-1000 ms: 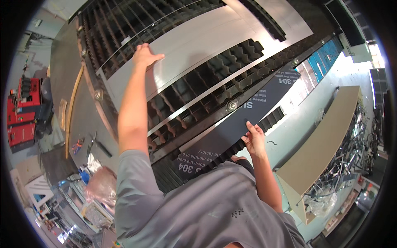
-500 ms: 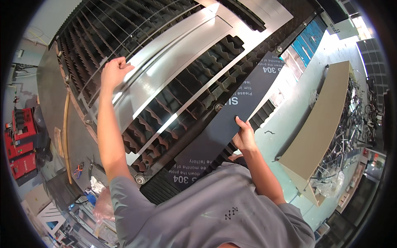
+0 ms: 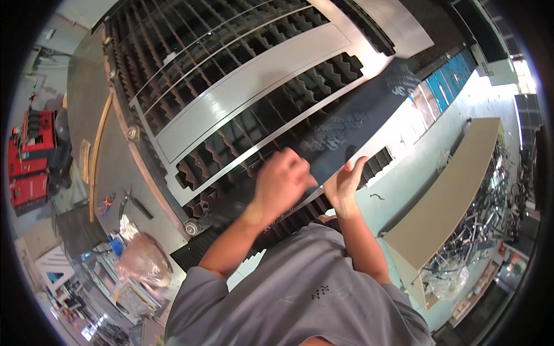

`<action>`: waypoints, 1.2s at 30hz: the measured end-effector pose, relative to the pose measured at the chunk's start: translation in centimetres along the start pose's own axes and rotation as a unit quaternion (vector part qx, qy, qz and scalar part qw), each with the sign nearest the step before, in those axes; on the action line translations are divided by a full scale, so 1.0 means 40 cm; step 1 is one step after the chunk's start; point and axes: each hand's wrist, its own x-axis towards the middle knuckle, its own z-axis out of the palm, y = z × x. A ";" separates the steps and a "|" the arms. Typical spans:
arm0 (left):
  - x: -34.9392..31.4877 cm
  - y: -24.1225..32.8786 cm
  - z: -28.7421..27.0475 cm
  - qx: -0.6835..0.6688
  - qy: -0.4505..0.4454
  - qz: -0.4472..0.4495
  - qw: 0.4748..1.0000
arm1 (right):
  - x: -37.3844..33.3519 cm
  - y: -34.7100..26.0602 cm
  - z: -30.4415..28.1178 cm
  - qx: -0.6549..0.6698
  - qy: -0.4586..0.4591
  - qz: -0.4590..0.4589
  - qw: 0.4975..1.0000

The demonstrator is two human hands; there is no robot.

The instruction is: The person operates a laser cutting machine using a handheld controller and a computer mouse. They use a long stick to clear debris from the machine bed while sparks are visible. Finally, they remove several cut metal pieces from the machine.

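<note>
A long dark film-covered metal strip (image 3: 340, 132) lies slantwise in front of me along the near side of the slatted cutting bed. Over its lower part is my left hand (image 3: 283, 183), fingers curled and smeared by motion; whether it grips anything does not show. My right hand (image 3: 344, 187) is at the strip's near edge, its thumb and a finger spread apart and pointing up, not wrapped round the strip. Beyond them, a bare silvery curved panel (image 3: 254, 81) rests on the bed's toothed slats (image 3: 277, 118), partly framed by thin leftover sheet.
On the grey surface at left lie pliers (image 3: 135, 205) and a long curved tan strip (image 3: 99, 155). Red machines (image 3: 32, 153) stand farther left. At right, a large cardboard box (image 3: 444, 190) has metal scraps heaped against it. A plastic bag (image 3: 144, 259) sits lower left.
My left hand has come from the silvery panel, near and right, to the dark strip. My right hand has loosened from the strip's edge and spread. The strip has shifted towards the bed.
</note>
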 end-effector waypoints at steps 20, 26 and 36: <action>0.273 -0.525 -0.177 0.349 -0.047 -0.128 0.927 | 0.020 -0.016 -0.077 -0.159 0.285 0.022 0.945; 0.259 -0.513 -0.158 0.463 -0.014 -0.031 0.886 | 0.019 -0.005 -0.076 -0.163 0.275 -0.004 0.948; 0.143 -0.187 -0.301 0.264 0.238 -0.081 0.931 | -0.019 -0.009 -0.114 -0.079 0.245 0.027 0.966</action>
